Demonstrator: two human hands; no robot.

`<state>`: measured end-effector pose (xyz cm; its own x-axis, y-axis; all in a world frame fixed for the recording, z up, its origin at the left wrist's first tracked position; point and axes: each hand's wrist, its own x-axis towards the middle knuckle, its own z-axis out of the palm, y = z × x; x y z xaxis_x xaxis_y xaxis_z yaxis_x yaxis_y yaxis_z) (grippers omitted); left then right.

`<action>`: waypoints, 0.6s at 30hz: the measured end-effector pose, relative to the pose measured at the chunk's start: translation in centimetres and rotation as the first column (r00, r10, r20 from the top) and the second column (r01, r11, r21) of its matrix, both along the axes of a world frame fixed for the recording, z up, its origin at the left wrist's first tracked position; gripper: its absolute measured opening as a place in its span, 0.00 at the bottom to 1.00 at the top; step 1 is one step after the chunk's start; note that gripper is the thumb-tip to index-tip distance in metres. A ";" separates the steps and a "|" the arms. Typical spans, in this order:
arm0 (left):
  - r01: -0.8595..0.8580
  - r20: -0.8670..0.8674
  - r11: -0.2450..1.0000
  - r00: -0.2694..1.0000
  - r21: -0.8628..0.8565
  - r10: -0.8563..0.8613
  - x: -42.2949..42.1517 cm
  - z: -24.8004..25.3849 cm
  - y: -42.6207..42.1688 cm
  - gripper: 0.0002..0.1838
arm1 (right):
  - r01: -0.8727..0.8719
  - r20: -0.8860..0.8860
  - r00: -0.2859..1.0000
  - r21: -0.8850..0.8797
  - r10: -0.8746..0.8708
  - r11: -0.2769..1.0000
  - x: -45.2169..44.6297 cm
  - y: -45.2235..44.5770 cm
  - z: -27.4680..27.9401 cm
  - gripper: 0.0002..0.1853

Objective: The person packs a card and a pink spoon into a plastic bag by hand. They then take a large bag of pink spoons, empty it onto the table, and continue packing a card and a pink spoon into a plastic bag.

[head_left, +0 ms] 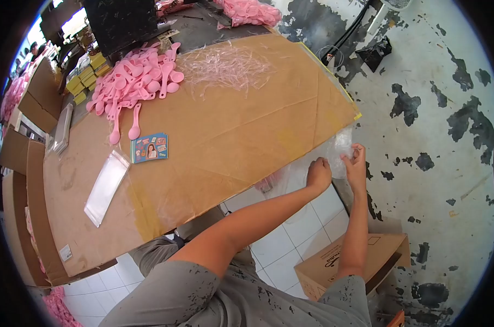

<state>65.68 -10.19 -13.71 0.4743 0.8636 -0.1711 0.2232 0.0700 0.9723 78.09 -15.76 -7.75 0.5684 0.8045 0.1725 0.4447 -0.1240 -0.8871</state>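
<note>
Past the table's right front edge, a clear plastic bag [341,143] hangs between my two hands. My left hand [319,174] is closed in a fist on the crumpled plastic. With fingers bent and pinched, my right hand [356,166] grips the bag's right side. More clear plastic [293,175] stretches left of my left hand, with something pinkish showing near the table edge, too blurred to name.
The cardboard-covered table [225,141] bears a pile of pink spoons [135,76], loose clear plastic strips [228,65], a stack of printed cards [150,147] and flat clear sleeves [107,188]. An open cardboard box [334,261] stands on the floor at my right.
</note>
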 end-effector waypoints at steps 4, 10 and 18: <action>0.067 -0.055 0.945 0.997 0.320 -0.053 -2.0 0.9 -0.3 0.17 | -0.161 0.493 0.821 -0.283 0.287 0.946 1.0 0.0 0.9 0.18; 0.409 -0.471 0.476 0.882 0.779 0.014 -1.7 1.4 -0.1 0.11 | -0.266 0.460 0.657 -0.601 0.598 0.754 2.0 5.9 -0.4 0.20; 0.408 -0.402 0.459 0.908 0.789 -0.117 -2.2 3.1 1.4 0.12 | -0.458 0.181 0.690 -0.640 0.701 0.616 1.8 9.5 -7.7 0.20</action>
<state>63.50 -8.78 -10.59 0.7675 0.4916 0.4114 0.3210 -0.8503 0.4172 79.92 -6.25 -15.41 -0.0730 0.9562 -0.2835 0.8607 -0.0833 -0.5022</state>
